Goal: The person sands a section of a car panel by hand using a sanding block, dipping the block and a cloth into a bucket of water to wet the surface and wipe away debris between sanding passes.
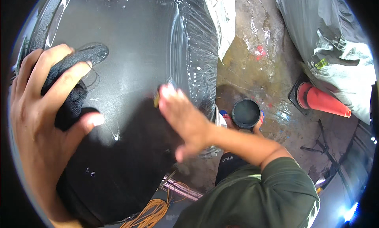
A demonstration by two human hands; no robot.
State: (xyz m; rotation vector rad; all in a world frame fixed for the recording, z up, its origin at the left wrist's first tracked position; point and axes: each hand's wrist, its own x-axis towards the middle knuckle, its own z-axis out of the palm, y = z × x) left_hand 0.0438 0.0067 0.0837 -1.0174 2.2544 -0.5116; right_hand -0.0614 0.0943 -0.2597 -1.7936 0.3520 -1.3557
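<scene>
My left hand (47, 82) is closed round a bunched dark cloth (79, 58) at the left of a glossy black curved panel (118, 42). Loose threads trail from the cloth onto the wet surface. Near the panel's right side, my right hand (183, 113) lies palm down, somewhat blurred by motion. Under its fingertips shows the edge of a small yellowish piece (156, 100); the palm hides the rest. Whitish streaks of liquid (178, 34) and droplets run along the panel beyond this hand.
Clear plastic sheeting (199, 34) borders the panel. A black bucket (246, 113) of dark liquid stands by my feet on the wet floor. Farther right are an orange cone (323, 99) and a grey cover (316, 27). Coiled orange cable (152, 214) lies below the panel.
</scene>
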